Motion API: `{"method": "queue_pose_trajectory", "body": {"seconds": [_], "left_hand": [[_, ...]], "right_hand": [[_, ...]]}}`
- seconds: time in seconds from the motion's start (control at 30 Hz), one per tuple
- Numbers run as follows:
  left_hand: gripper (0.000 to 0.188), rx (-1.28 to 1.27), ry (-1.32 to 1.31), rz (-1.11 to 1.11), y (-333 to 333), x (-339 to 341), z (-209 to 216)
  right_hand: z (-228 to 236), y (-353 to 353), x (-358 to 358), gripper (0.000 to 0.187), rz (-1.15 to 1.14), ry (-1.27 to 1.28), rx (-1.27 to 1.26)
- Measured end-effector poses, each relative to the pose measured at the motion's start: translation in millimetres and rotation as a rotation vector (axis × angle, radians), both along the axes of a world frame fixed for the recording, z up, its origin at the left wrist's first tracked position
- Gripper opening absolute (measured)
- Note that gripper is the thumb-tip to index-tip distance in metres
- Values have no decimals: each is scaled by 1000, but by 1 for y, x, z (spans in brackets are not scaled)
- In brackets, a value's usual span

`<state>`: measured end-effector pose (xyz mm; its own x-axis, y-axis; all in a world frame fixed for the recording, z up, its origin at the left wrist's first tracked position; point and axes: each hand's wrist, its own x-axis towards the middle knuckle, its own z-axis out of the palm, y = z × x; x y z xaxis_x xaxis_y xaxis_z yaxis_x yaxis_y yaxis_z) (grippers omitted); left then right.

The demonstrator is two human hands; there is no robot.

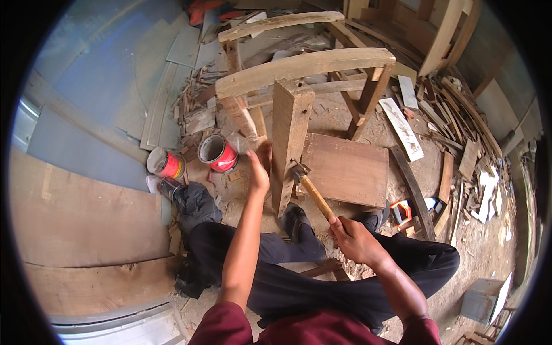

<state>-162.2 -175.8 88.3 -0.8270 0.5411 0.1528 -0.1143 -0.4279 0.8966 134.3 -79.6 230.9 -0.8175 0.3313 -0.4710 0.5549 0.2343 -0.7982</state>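
My right hand [353,238] grips the wooden handle of a hammer [313,192]; its metal head rests against the side of an upright wooden post [289,138]. My left hand [259,167] holds the left edge of that same post, fingers wrapped on it. The post belongs to an unfinished wooden chair frame [305,66] with curved rails, lying in front of me. I am seated, with my legs in dark trousers [299,270] stretched below the post.
Two red tins [218,152] [165,164] stand left of the frame beside a dark cloth [195,204]. A flat wooden board [348,169] lies on the ground to the right. Scrap strips and offcuts [454,132] pile at the right; large boards [80,224] lie left.
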Motion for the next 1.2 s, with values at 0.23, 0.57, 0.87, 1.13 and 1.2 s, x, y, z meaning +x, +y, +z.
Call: {"method": "queue_pose_trajectory", "body": {"seconds": [0.23, 0.57, 0.87, 1.13, 1.2], "left_hand": [[69, -47, 596, 84, -12, -38, 184], [53, -30, 570, 564, -47, -69, 155], [63, -46, 417, 543, -38, -78, 153], [62, 9, 400, 510, -45, -68, 162], [62, 7, 406, 514, -47, -71, 157]], "right_hand": [[-20, -29, -38, 57, 70, 144, 79], [-43, -61, -52, 41, 67, 206, -81], [20, -79, -93, 28, -178, 638, -116], [-36, -86, -109, 21, -42, 525, 410], [-21, -88, -108, 26, -86, 533, 429]]}}
